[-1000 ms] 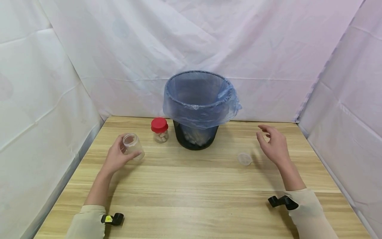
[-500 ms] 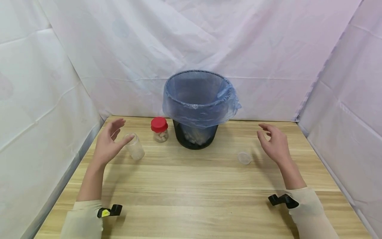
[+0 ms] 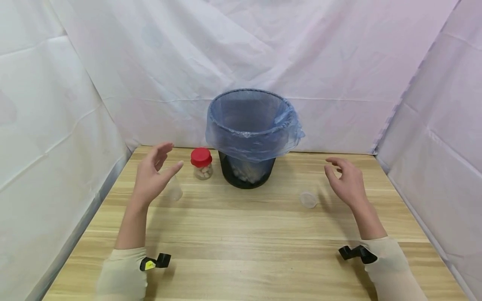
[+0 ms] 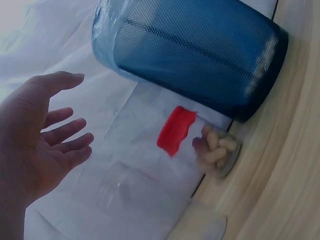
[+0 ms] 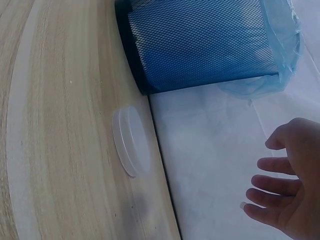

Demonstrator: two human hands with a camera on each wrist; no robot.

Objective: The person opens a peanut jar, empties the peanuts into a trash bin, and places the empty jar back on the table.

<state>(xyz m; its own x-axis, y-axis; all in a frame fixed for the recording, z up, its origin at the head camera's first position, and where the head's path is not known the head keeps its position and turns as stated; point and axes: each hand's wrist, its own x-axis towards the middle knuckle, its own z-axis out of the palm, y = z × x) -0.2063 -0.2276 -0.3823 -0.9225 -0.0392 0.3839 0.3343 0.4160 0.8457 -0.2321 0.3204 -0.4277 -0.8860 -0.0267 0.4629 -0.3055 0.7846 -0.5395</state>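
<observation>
My left hand (image 3: 152, 175) hovers above a clear, uncapped jar (image 3: 175, 192), fingers relaxed and holding nothing. In the head view that hand hides much of the jar, which stands upright on the table. Just beyond it is a small jar with a red lid (image 3: 201, 157); pale, peanut-like pieces (image 4: 220, 150) show through its wall in the left wrist view. My right hand (image 3: 345, 183) hangs in the air on the right, fingers loosely bent around nothing. Below and left of it, a round translucent lid (image 3: 308, 200) lies on the table.
A black mesh waste bin (image 3: 246, 171) lined with a blue plastic bag (image 3: 252, 144) stands at the back middle, right of the red-lidded jar. White sheets (image 3: 339, 62) surround the wood-grain table (image 3: 241, 242) at the back and sides.
My left hand has let go of the clear jar, lifted away to the left, then moved right above it. The right hand has stayed in place.
</observation>
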